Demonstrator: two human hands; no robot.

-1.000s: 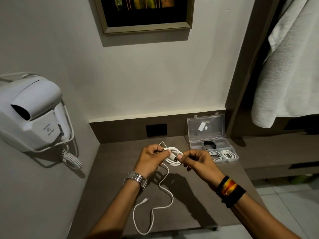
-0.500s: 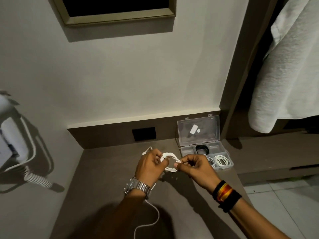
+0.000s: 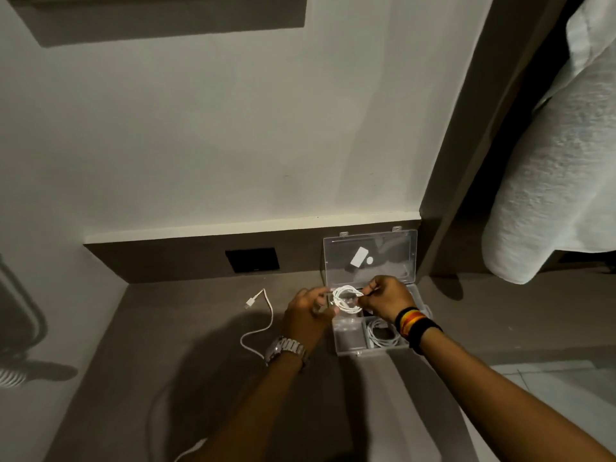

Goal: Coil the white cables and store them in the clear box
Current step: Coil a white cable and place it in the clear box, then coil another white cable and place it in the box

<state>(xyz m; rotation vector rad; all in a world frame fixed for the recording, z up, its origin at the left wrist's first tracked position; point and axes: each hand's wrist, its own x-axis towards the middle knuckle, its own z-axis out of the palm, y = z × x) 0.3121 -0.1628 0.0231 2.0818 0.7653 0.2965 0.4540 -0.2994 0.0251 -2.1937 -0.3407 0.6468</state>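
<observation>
Now left hand (image 3: 308, 315) and right hand (image 3: 388, 296) pinch the coiled cable (image 3: 346, 299) between them.

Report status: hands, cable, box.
Both hands, left hand and right hand, pinch the coiled white cable over the open clear box. One coil already stowed. Another loose cable on the counter. Nothing blocking.

Both hands have swung to three o'clock: the left hand (image 3: 308, 316) and right hand (image 3: 388, 296) now hold the coiled white cable (image 3: 346, 299) over the clear box (image 3: 346, 343), and a loose cable (image 3: 263, 320) lies uncovered on the tabletop (image 3: 186, 328).
</observation>
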